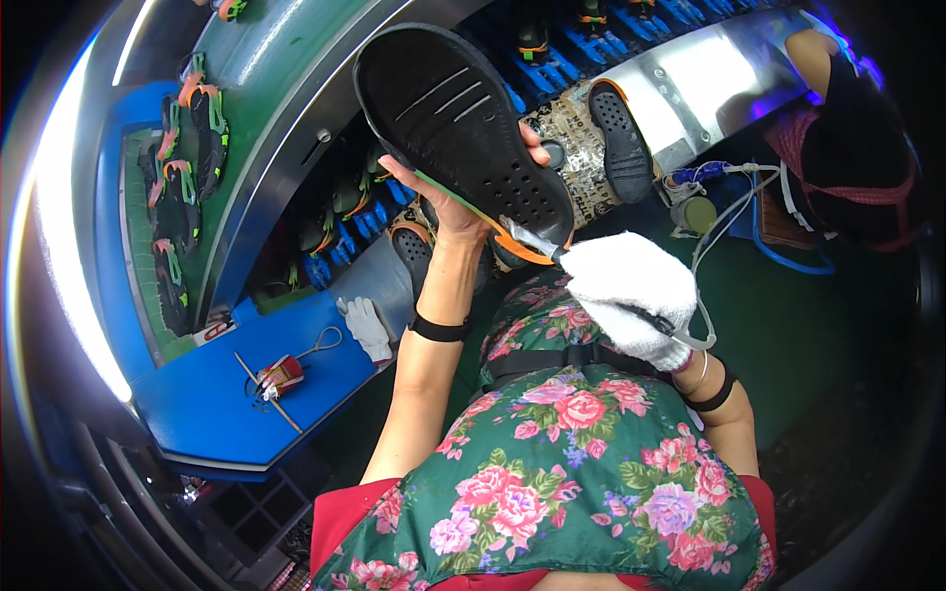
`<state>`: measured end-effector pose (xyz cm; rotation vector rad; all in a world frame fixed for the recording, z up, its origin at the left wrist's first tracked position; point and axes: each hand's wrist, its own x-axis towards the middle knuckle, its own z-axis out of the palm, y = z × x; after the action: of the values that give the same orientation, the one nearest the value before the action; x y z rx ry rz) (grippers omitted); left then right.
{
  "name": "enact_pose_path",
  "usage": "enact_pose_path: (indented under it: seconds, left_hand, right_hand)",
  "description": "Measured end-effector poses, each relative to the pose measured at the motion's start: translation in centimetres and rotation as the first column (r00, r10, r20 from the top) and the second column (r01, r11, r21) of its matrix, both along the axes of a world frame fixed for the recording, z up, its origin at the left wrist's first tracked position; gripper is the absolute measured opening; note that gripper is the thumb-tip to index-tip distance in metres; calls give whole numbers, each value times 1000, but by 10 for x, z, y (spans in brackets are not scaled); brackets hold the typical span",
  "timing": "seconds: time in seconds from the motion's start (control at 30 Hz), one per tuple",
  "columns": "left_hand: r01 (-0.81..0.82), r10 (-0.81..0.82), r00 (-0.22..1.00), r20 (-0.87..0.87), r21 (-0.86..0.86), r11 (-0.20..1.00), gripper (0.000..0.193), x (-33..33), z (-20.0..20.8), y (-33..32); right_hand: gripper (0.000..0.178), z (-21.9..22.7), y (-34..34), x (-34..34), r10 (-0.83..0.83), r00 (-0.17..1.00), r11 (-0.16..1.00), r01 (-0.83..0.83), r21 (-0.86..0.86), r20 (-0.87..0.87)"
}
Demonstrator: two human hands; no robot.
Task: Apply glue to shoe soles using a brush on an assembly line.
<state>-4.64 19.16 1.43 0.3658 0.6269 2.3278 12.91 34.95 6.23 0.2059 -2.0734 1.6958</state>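
My bare left hand (445, 202) grips a black shoe sole (473, 128) by its edges, thumb on one side and fingertips on the other. Ridges and rows of small holes mark its facing surface, and a green and orange band shows along its edge. In a white knitted glove, my right hand (631, 291) is closed round a brush with a black handle and pale, flat bristles (527, 239). Those bristles lie against the orange edge at the sole's lower end. A thin pale tube (707, 320) runs beside the glove.
Another dark sole (623, 143) lies on a tape-covered surface (576, 143). Shoe parts ride a green belt (266, 49) at left. A blue table (187, 414) holds a white glove (368, 328) and a red container (283, 376). Blue racks (581, 64) stand behind; another person (852, 158) is at right.
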Motion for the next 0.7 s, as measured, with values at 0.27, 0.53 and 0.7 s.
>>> enact_pose_path:
  seconds: [0.27,0.53,0.7]
  left_hand:
    - [29,-29,998,50,-1,1000,133,-3,-2,5]
    - [-17,28,999,17,-457,889,97,-3,26,6]
    - [159,-121,981,150,-276,948,116,-8,1,-59]
  right_hand:
    - [15,-10,1,-2,50,996,955,-27,-296,71]
    - [21,1,-1,8,-76,992,975,95,200,-100]
    - [8,-10,-50,-1,262,965,805,-215,-553,7]
